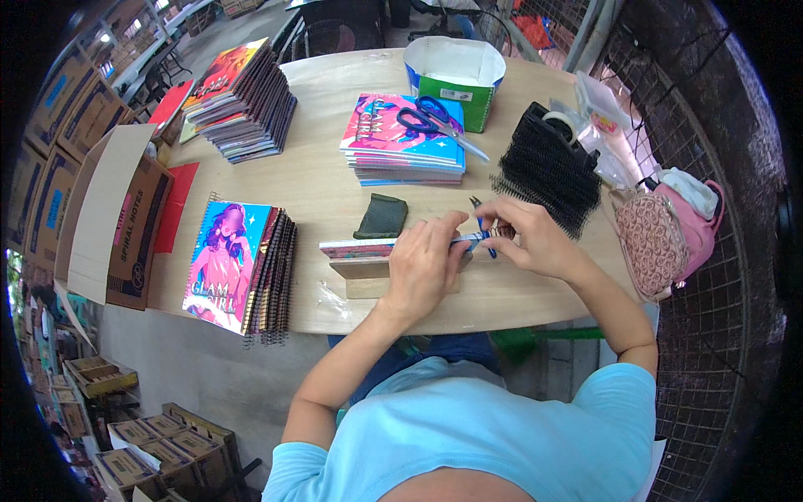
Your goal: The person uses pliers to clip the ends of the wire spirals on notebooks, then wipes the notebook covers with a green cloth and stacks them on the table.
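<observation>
Near the table's front edge, my left hand (pixel 422 259) is closed over a notebook (pixel 360 248) standing on its edge against a wooden block (pixel 361 287). My right hand (pixel 533 240) is at the notebook's right end, its thumb and fingers pinched round something small and dark that I cannot make out. A blue-handled tool (pixel 482 219), which looks like small pliers, shows between the hands; whether it is held is unclear. Just beyond my left hand lies a dark green curved piece (pixel 381 216). Blue-handled scissors (pixel 435 123) rest on a stack of pink-and-blue notebook covers (pixel 406 170).
Spiral notebooks are piled at the left (pixel 227 268) and far left (pixel 242 100). A bundle of black wire coils (pixel 548 167) lies at right, beside a tape roll (pixel 559 125). A green-and-white box (pixel 456 96) stands behind. An open carton (pixel 138 234) and pink bag (pixel 698 226) flank the table.
</observation>
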`<state>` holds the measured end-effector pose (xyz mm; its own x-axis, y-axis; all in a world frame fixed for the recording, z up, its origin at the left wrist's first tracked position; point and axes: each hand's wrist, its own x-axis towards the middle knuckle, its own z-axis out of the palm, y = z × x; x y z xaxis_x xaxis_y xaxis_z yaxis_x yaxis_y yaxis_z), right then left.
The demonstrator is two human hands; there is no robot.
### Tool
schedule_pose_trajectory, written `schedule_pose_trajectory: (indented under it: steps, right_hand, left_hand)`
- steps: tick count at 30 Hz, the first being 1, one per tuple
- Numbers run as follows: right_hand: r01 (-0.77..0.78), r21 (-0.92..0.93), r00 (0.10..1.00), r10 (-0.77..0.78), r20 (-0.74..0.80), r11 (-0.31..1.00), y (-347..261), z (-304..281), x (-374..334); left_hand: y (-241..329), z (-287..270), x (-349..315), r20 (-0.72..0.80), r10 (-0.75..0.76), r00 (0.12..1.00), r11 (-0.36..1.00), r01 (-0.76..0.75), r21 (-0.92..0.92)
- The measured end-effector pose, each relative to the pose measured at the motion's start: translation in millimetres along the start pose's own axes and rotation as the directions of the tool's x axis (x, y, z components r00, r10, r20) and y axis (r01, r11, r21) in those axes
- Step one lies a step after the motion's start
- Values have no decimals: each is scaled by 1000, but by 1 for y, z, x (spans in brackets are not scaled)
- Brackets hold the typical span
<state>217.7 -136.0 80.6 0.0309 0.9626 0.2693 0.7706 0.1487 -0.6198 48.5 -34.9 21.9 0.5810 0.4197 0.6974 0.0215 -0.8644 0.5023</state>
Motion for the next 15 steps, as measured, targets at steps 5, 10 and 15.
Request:
schedule_pose_trajectory:
  steps: [5, 10, 15]
  right_hand:
    - [92, -82, 975, -106, -196, 992, 12, 21, -16]
    - [-10, 19, 982, 13, -189, 1000, 13, 28, -19]
    - [103, -95, 974, -119, -190, 990, 9, 24, -9]
  left_hand:
    - [4, -1, 4, 19, -49, 999, 999, 49, -1]
    - [5, -5, 3, 51, -41, 998, 999, 40, 16]
    - [3, -2, 2, 33, -27, 999, 999, 26, 21]
